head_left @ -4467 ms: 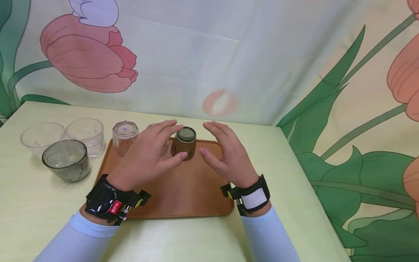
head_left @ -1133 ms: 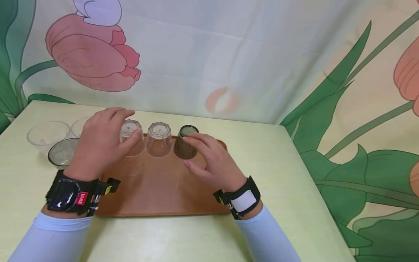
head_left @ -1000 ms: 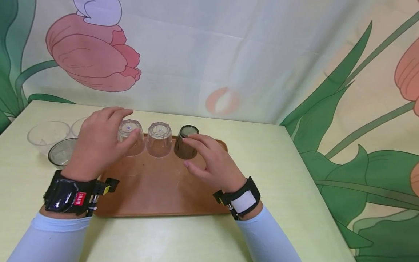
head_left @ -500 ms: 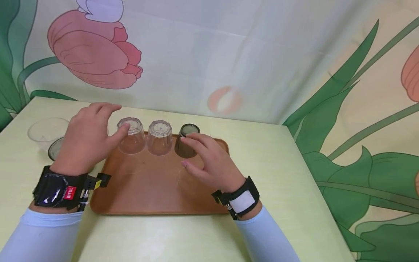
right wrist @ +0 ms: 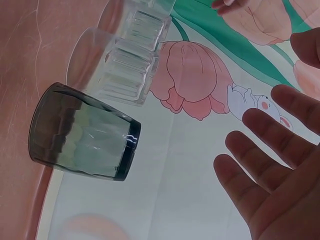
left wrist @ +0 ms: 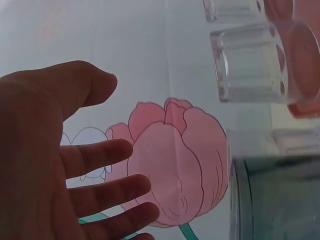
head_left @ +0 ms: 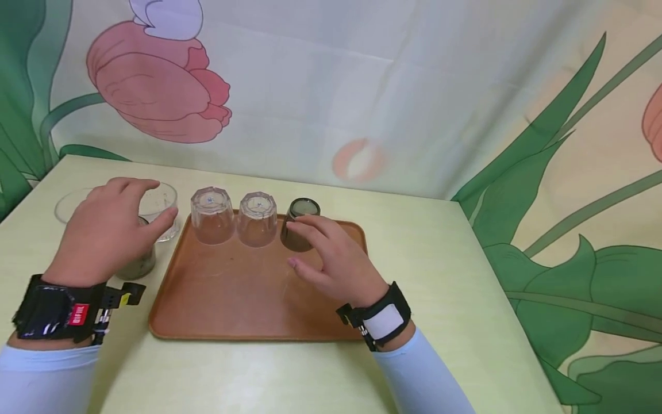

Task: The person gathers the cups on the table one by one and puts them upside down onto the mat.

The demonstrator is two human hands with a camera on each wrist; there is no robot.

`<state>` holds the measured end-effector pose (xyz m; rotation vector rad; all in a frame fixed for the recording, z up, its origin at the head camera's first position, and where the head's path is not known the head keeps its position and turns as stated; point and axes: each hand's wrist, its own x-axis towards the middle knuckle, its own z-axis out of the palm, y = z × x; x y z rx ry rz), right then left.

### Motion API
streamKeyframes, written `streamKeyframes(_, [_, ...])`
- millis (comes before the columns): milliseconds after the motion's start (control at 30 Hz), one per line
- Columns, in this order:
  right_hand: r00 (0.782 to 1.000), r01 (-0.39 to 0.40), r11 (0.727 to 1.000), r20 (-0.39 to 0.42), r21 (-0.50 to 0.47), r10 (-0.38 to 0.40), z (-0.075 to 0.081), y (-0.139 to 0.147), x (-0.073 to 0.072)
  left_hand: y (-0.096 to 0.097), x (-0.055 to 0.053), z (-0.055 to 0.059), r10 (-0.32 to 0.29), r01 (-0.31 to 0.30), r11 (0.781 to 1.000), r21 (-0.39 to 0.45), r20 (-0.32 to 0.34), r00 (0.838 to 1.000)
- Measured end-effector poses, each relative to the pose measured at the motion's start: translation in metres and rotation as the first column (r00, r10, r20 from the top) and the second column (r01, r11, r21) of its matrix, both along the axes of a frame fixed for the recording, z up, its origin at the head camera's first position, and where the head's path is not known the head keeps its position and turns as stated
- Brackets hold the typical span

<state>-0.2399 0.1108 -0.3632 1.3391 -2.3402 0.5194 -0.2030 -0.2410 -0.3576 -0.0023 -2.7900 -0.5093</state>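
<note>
My left hand [head_left: 103,230] hovers with spread, slightly bent fingers over the cups left of the tray, holding nothing. It partly hides a smoky grey cup [head_left: 138,267]; a clear cup [head_left: 161,207] stands by the fingertips. In the left wrist view, the smoky cup [left wrist: 280,200] lies at the lower right, apart from the fingers. My right hand [head_left: 338,261], fingers loosely bent, is over the tray's right part. Its fingertips overlap an upside-down smoky glass [head_left: 293,238] in the head view, but the right wrist view shows a gap between the hand [right wrist: 285,185] and that glass [right wrist: 85,135].
Two clear faceted glasses [head_left: 212,221] stand upside down along the back of the brown tray [head_left: 233,305], in a row with the smoky one. Another clear cup [head_left: 67,206] is mostly behind my left hand. A flower-printed cloth [head_left: 289,92] hangs behind the table [head_left: 424,276].
My left hand has moved left, from over the tray to above the cups beside it. Earlier, my right hand came nearer the smoky glass; lately it has stayed almost still. The glasses stand where they were.
</note>
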Motion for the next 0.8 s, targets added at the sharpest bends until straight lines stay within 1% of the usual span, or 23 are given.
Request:
streamKeyframes(67, [1.0, -0.002, 1.0, 0.006, 0.0, 0.002, -0.001, -0.001, -0.001, -0.007, 0.002, -0.001, 0.016, -0.016, 1.0, -0.011, 0.03, 0.999])
streamKeyframes(133, [1.0, -0.004, 1.0, 0.009, 0.001, 0.004, -0.001, -0.001, -0.001, -0.013, 0.004, -0.002, 0.02, -0.019, 1.0, -0.021, 0.052, 0.998])
streamKeyframes(333, [1.0, 0.012, 1.0, 0.024, 0.008, -0.012, 0.0, -0.001, 0.002, -0.023, 0.008, -0.012, -0.011, 0.015, 0.999, -0.041, 0.11, 0.994])
streamKeyframes(467, [0.999, 0.022, 1.0, 0.038, 0.009, -0.022, -0.002, 0.001, 0.002, -0.027, 0.007, -0.017, -0.015, 0.02, 0.999, -0.043, 0.131, 0.991])
streamKeyframes(600, [0.999, 0.015, 1.0, 0.028, 0.003, -0.015, -0.003, 0.001, 0.001, -0.03, 0.006, -0.019, -0.011, 0.018, 0.999, -0.046, 0.147, 0.989])
streamKeyframes(800, [1.0, 0.009, 1.0, 0.022, 0.008, -0.009, -0.005, 0.0, -0.001, -0.034, 0.007, -0.024, 0.01, 0.0, 0.998, -0.056, 0.175, 0.985])
